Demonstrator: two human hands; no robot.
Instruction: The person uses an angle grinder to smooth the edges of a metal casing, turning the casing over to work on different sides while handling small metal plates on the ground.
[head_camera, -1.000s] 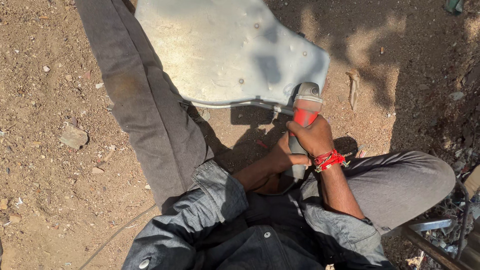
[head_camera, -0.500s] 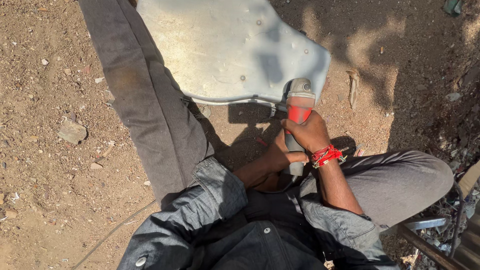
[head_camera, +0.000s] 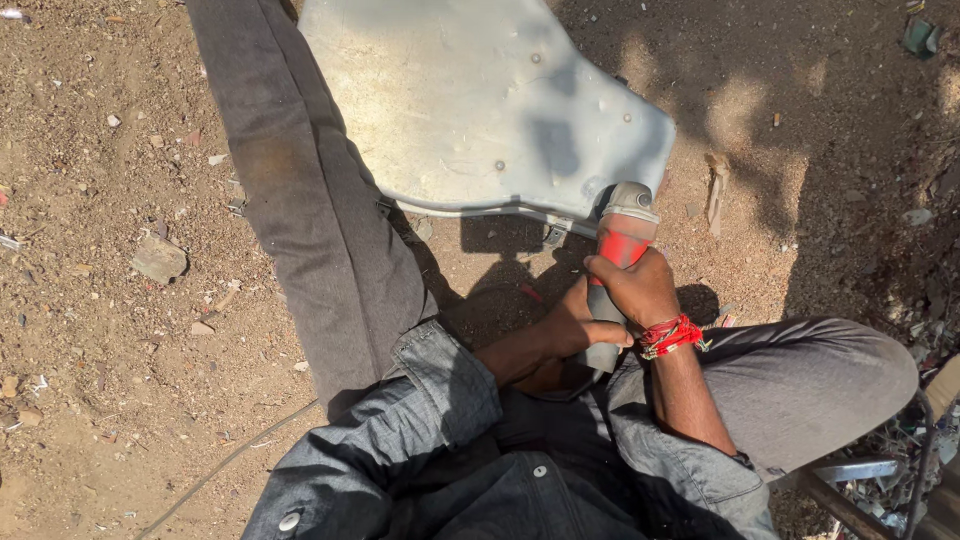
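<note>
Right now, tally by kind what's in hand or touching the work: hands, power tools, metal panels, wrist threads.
Hands: 2 (left hand, right hand, both gripping the grinder)
Red-and-grey angle grinder: 1
Grey sheet-metal panel: 1
Red wrist thread: 1
Total: 5
</note>
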